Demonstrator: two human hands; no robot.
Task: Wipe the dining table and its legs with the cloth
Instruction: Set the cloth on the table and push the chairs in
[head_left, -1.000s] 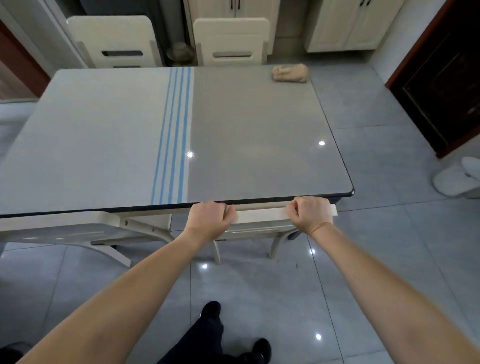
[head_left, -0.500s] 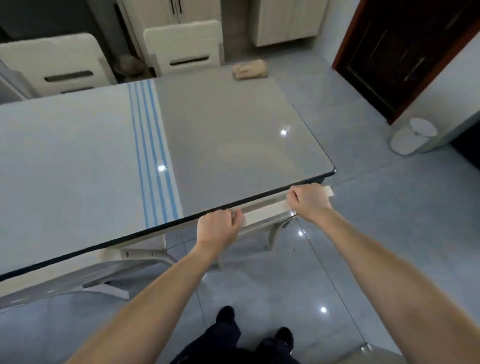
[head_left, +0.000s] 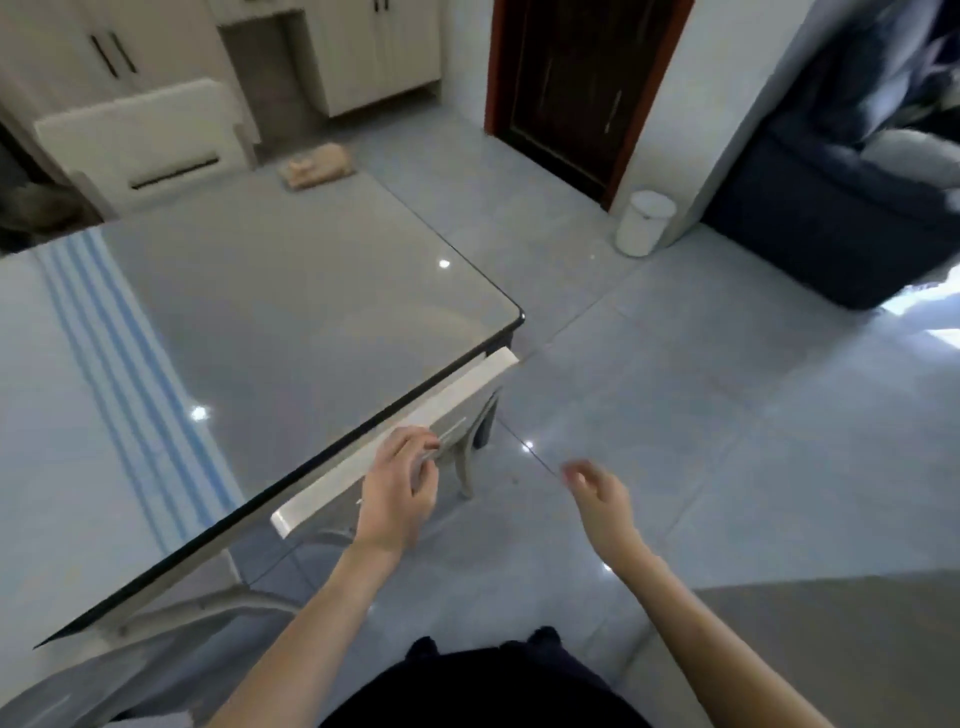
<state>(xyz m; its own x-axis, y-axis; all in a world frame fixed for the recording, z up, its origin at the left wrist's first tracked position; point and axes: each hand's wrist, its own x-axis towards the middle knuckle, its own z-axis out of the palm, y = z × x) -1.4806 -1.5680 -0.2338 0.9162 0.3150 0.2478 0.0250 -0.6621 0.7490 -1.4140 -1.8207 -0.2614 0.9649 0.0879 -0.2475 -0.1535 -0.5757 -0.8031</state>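
— Hands first: seeing the left hand (head_left: 400, 493) down at the white top rail of the near chair (head_left: 457, 387), fingers curled. Too blurry to call it gripping or just off the rail. Then the right hand (head_left: 602, 496) out over the floor (head_left: 701, 426), loose, holding nothing.

— Agreed on the blur. Any sign of the cloth?

— Yep, spotted the cloth (head_left: 317, 163) at the far corner of the dining table (head_left: 322, 291), beige, bunched up, well apart from both hands. Sitting near a second white chair (head_left: 140, 140).

— And the surface, the room?

— Glossy grey top with a dark edge and a rounded corner, blue stripes (head_left: 119, 364) across the left part, light glints here and there. Same shine on the grey tiles. Cream cabinets (head_left: 374, 52) at the back, doors closed, black handles. Dark wood door (head_left: 571, 78) to the right, then a navy sofa (head_left: 831, 218) past the wall corner.

— Containers?

— Just a small white bin (head_left: 644, 223) on the tiles against that wall corner, between door and sofa. Lid on, so no idea about contents. Also dark trousers (head_left: 483, 686) at the bottom edge.
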